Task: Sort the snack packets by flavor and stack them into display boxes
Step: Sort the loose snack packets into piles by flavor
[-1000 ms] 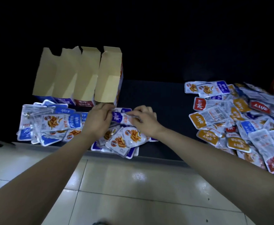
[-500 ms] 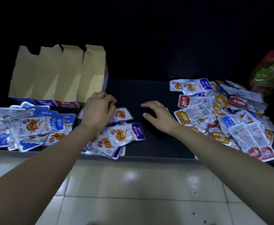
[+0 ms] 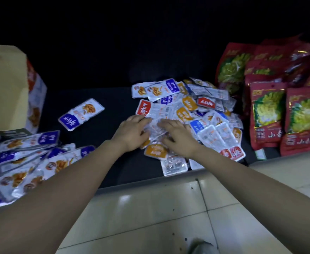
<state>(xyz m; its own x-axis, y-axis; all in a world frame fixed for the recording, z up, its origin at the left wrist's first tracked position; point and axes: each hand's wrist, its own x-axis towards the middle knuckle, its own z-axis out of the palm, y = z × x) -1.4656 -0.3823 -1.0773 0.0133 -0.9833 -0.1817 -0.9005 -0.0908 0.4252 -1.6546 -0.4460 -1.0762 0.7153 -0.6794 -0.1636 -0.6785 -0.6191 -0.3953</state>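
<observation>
The snack packets (image 3: 205,136) lie in a loose mixed pile on the right half of a dark surface (image 3: 114,99), many of them face down with only the clear backs showing. They are judged to be light, thin and pliable, and their glossy film is likely to be slippery, so neighbours can be expected to slide when one is drawn out. A pinch at a sealed edge or at the coloured label end is judged the surest hold, with the packet lifted rather than dragged.

The left hand (image 3: 132,132) and the right hand (image 3: 178,138) are laid side by side on the near part of the pile. The fingers are loosely bent over face-down packets, and it cannot be told whether any packet is pinched.

The pile is too overlapped for a full count. At least four red labels, at least four orange, one light-blue and two purple can be made out.

One purple packet (image 3: 80,114) lies alone to the left, well apart from the pile. A purple heap (image 3: 27,154) of roughly ten packets is spread at the near left.

One display box (image 3: 5,85) is seen at the left edge, partly cut off. At least five large red bags (image 3: 268,116) are stacked just beside the pile on the right. Pale floor tiles (image 3: 150,208) run along the near side.
</observation>
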